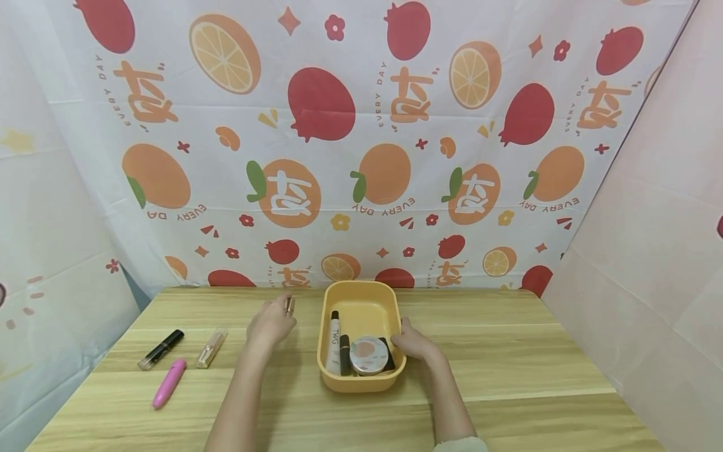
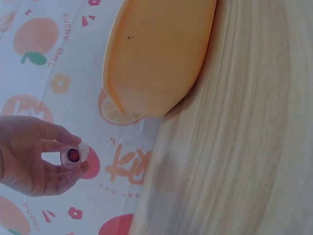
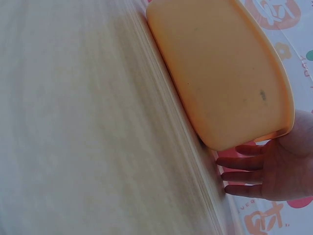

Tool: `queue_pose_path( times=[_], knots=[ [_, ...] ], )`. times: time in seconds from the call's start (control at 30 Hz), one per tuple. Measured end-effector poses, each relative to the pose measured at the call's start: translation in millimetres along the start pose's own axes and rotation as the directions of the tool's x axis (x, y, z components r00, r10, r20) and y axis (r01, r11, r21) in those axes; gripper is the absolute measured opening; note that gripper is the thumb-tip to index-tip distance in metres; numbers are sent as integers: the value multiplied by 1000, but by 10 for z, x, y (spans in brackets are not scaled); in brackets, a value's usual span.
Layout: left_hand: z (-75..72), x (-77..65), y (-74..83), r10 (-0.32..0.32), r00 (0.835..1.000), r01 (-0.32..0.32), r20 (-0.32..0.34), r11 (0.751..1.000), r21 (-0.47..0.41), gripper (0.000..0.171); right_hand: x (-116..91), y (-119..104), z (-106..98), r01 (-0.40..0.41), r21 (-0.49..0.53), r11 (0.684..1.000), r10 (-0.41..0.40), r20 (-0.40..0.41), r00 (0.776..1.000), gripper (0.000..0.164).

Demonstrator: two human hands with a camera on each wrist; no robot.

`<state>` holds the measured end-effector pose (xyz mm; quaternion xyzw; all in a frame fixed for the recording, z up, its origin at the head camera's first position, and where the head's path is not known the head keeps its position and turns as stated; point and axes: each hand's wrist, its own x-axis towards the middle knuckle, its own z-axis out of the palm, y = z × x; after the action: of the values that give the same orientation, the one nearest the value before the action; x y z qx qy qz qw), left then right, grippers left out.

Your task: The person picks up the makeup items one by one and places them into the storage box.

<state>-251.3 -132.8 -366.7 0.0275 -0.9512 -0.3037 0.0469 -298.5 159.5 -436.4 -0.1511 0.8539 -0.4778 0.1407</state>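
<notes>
The left hand (image 1: 271, 322) is pinching a small tube (image 1: 290, 307) between thumb and fingers, just beyond the left side of the yellow bin (image 1: 363, 384); its clear end, dark red inside, is facing the left wrist camera. The right hand (image 1: 416, 342) is holding the bin's right wall, its thumb reaching over the rim while the other fingers are extending outside, spread slightly apart. Within the bin, a white tube (image 1: 334, 345) marked TWG is leaning along the left wall, a black tube (image 1: 345, 356) is standing beside it, and a round compact (image 1: 369, 355) is resting to their right, partly covering a dark item (image 1: 387, 353). Well left of the bin, a clear tube (image 1: 211, 348) is lying nearest, with a black-capped tube (image 1: 161, 349) and a pink tube (image 1: 169, 384) lying farther out. Under the bin, a wood-grain table (image 1: 542, 395) is spreading; behind it, a fruit-print curtain (image 1: 361, 81) is hanging.
</notes>
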Motion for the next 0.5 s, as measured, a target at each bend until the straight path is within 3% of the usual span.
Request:
queue_pose_path(
  times=[0.5],
  knots=[
    [-6, -56, 131, 67, 997, -69, -35, 997, -44, 58, -5, -15, -6, 6, -5, 1000, -6, 2, 1000, 45]
  ],
)
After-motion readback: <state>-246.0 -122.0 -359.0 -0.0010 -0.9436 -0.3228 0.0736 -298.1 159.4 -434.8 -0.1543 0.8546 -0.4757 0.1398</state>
